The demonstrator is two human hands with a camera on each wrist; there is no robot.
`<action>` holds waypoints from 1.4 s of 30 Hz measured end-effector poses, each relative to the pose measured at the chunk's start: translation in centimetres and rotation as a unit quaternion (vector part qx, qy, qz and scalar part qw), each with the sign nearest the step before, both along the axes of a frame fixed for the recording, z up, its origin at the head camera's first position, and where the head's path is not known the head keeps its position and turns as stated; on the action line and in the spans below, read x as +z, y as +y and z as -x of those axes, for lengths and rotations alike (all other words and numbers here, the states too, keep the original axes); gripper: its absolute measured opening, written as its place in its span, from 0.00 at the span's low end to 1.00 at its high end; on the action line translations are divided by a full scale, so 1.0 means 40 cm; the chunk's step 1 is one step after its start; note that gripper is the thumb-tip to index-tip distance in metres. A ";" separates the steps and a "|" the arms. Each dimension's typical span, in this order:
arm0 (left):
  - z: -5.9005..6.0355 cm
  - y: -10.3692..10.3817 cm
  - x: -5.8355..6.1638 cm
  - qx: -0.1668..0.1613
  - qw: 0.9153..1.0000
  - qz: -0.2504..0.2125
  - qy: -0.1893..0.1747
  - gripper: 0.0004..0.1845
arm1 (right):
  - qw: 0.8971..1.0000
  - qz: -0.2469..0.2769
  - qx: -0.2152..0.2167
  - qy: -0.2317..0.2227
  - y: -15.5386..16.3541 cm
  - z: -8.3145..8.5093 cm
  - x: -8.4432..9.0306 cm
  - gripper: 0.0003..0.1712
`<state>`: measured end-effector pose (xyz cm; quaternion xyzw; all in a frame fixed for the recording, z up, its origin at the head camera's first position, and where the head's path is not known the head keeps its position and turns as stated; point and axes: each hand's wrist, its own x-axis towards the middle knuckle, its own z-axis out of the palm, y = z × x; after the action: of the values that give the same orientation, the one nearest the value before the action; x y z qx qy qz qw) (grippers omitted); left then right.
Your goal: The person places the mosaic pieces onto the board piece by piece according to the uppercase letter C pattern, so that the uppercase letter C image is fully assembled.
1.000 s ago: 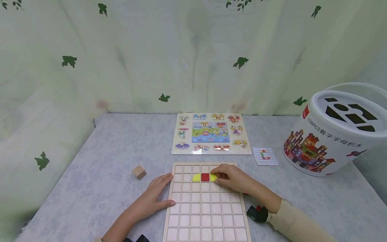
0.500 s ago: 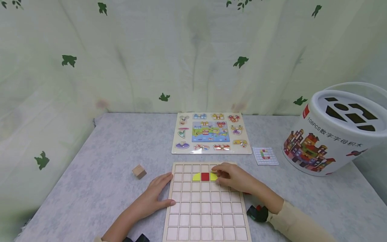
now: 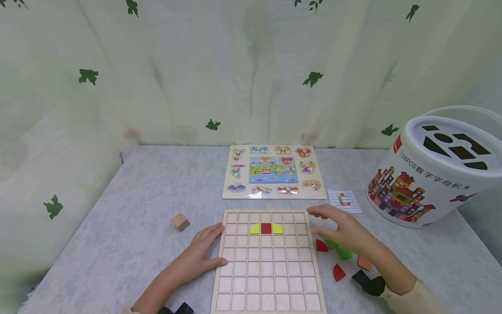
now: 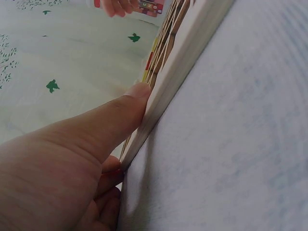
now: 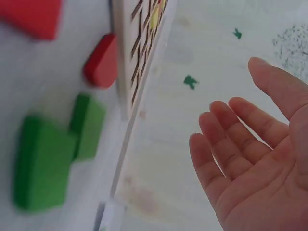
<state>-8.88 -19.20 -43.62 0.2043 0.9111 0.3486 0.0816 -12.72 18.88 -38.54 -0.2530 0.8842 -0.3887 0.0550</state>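
Observation:
A wooden grid board lies on the table, holding a red square block between two yellow quarter-round blocks in its second row. My left hand rests against the board's left edge, thumb and fingertips touching it. Over the table right of the board, my right hand holds nothing, its fingers spread from the thumb. Beneath it lie two red quarter-round blocks, green blocks and an orange block. The right wrist view shows the bare palm near the green blocks.
A plain wooden cube sits left of the board. Behind it lies a picture puzzle board. A small pattern card and a large white block bucket stand at the right. A leaf-print curtain hangs behind the table.
My right hand has let go of the right yellow quarter-round block, leaving it in the board, and moved right over the loose blocks, which now show. The left hand has stayed in place.

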 end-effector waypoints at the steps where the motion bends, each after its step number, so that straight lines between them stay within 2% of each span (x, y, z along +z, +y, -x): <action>1: 0.000 0.000 0.000 0.000 1.000 0.000 0.000 0.47 | 1.000 -0.002 -0.005 0.005 0.012 -0.005 -0.004 0.26; 5: 0.000 -0.001 -0.002 -0.002 1.000 -0.004 0.003 0.46 | 1.000 -0.013 -0.014 0.005 0.053 -0.023 -0.027 0.27; 13: 0.000 -0.001 -0.004 -0.003 1.000 -0.007 0.005 0.46 | 0.996 -0.045 -0.029 -0.067 0.097 -0.036 -0.077 0.28; 17: 0.000 0.001 0.000 -0.001 1.000 -0.006 -0.001 0.47 | 0.997 -0.056 -0.023 -0.048 0.097 -0.038 -0.099 0.25; 22: -0.003 0.000 0.004 0.001 1.000 -0.008 -0.006 0.47 | 0.996 -0.065 -0.046 -0.027 0.086 -0.034 -0.116 0.17; 25: -0.002 -0.002 0.000 -0.002 1.000 -0.010 -0.004 0.47 | 0.996 -0.067 -0.058 -0.032 0.087 -0.032 -0.117 0.17; 31: -0.002 -0.003 -0.002 -0.004 1.000 -0.011 -0.005 0.47 | 0.995 -0.079 -0.056 -0.031 0.091 -0.031 -0.111 0.14; 37: -0.002 -0.003 -0.003 -0.001 1.000 -0.010 -0.006 0.47 | 0.995 -0.065 -0.061 -0.038 0.088 -0.030 -0.102 0.15; 42: -0.001 -0.002 -0.004 -0.002 1.000 -0.009 -0.004 0.47 | 0.997 -0.042 -0.057 -0.012 0.076 -0.029 -0.082 0.18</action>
<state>-8.85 -19.27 -43.76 0.2052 0.9073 0.3572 0.0840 -11.57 21.91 -41.82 -0.1948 0.9121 -0.3568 0.0535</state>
